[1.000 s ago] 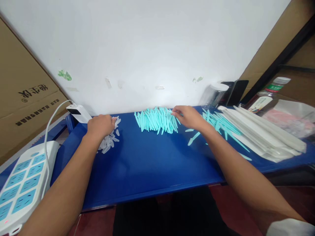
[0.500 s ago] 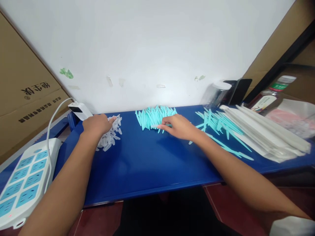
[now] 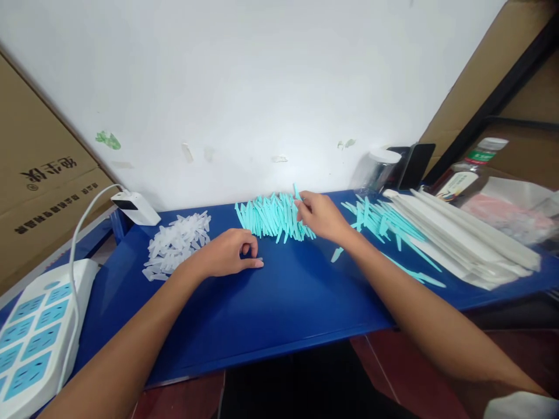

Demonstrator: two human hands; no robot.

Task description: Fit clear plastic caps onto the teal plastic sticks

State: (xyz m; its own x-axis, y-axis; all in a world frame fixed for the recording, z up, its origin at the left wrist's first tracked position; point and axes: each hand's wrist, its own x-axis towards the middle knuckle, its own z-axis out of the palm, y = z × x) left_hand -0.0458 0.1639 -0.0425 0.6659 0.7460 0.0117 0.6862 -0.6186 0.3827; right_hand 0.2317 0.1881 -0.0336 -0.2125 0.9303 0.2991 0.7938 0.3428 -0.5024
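Note:
My left hand (image 3: 233, 253) hovers over the blue table with thumb and forefinger closed on a small translucent plastic cap (image 3: 260, 259), only partly visible. To its left lies a heap of similar translucent caps (image 3: 177, 241). My right hand (image 3: 321, 215) is at the right end of a row of turquoise razor-like sticks (image 3: 266, 215). Its fingers pinch one turquoise stick (image 3: 296, 191), whose end points up toward the wall; the rest is hidden by the fingers. More turquoise sticks (image 3: 379, 221) lie scattered right of that hand.
A white power strip (image 3: 48, 326) and a white device with a cable (image 3: 137, 208) are at left, beside a cardboard box (image 3: 39, 157). White paper packets (image 3: 463, 238), a lidded jar (image 3: 378, 171) and a bottle (image 3: 465, 171) stand at right. The wall (image 3: 262, 87) borders the table.
My left hand has left the cap heap and come right, toward the middle, with a cap. My right hand has moved slightly up to the row's right end with a stick.

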